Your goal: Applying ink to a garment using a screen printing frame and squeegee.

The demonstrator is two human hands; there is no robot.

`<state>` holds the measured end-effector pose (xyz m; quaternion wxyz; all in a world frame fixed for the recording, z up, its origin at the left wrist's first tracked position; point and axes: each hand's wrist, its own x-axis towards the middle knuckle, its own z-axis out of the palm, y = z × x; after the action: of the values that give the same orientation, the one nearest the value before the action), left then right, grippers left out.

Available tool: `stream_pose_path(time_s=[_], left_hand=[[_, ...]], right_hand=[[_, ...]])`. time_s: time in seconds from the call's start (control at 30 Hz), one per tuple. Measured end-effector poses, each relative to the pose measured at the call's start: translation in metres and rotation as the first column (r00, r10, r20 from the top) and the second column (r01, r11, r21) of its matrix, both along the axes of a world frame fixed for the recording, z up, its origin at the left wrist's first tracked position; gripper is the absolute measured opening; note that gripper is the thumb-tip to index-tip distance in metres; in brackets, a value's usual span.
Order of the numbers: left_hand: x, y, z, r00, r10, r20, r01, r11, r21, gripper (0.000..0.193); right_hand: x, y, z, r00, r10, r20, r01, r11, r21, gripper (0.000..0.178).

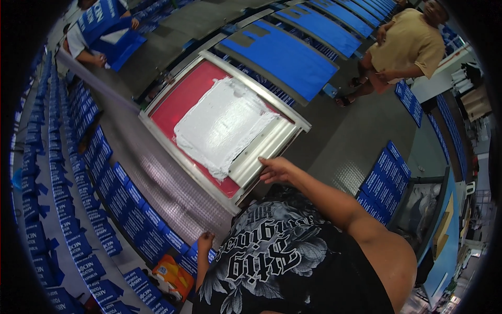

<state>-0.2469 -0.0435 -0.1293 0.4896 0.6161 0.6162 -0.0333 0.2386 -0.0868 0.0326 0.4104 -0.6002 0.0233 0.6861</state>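
Note:
A silkscreen frame [175, 157] with pale metal edges and red mesh [180, 99] lies tilted across the middle of the head view. Thick white ink [225, 120] covers much of the mesh. A metal squeegee bar [261, 152] rests across its near right side. My right hand [277, 170] is at the near end of that bar, fingers apart and curved, the fingertips at its edge. Low on the left, my left hand [205, 242] is closed beside blue printed pieces [175, 242]; what it holds, if anything, is hidden.
Blue sheets [282, 57] lie on a row of boards going far right. Printed blue bags [125, 193] line racks at left; more [387, 172] lie at right. One person [408, 47] stands far right; another person [81, 49] handles a blue bag far left. An orange packet [172, 277] lies low.

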Motion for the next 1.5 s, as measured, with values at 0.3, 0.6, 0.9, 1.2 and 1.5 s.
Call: stream_pose_path(time_s=[0.3, 0.6, 0.9, 1.2, 1.5], left_hand=[[0.015, -0.074, -0.059, 0.987, -0.121, 0.102, 0.121, 0.993, 0.006, 0.029], [0.171, -0.116, 0.013, 0.999, 0.017, 0.038, -0.012, 0.993, -0.117, 0.039], [0.175, -0.174, 0.034, 0.993, -0.112, 0.026, 0.111, 0.993, 0.039, 0.029], [0.159, -0.179, 0.06, 0.997, -0.004, -0.072, 0.002, 1.0, -0.03, 0.03], [0.132, -0.168, 0.039, 0.995, 0.031, 0.09, -0.027, 0.999, -0.045, 0.034]], right_hand=[[0.063, -0.094, 0.001, 0.978, 0.132, 0.161, -0.165, 0.964, 0.211, 0.033], [0.177, -0.382, -0.201, -0.023, 0.88, 0.475, -0.629, 0.357, -0.691, 0.018], [0.161, -0.479, -0.192, 0.872, 0.231, 0.432, 0.025, 0.859, -0.511, 0.015], [0.18, -0.353, -0.131, 0.655, -0.073, 0.752, 0.228, 0.968, -0.104, 0.031], [0.157, -0.413, -0.137, 0.438, 0.645, 0.626, -0.398, 0.764, -0.508, 0.046]])
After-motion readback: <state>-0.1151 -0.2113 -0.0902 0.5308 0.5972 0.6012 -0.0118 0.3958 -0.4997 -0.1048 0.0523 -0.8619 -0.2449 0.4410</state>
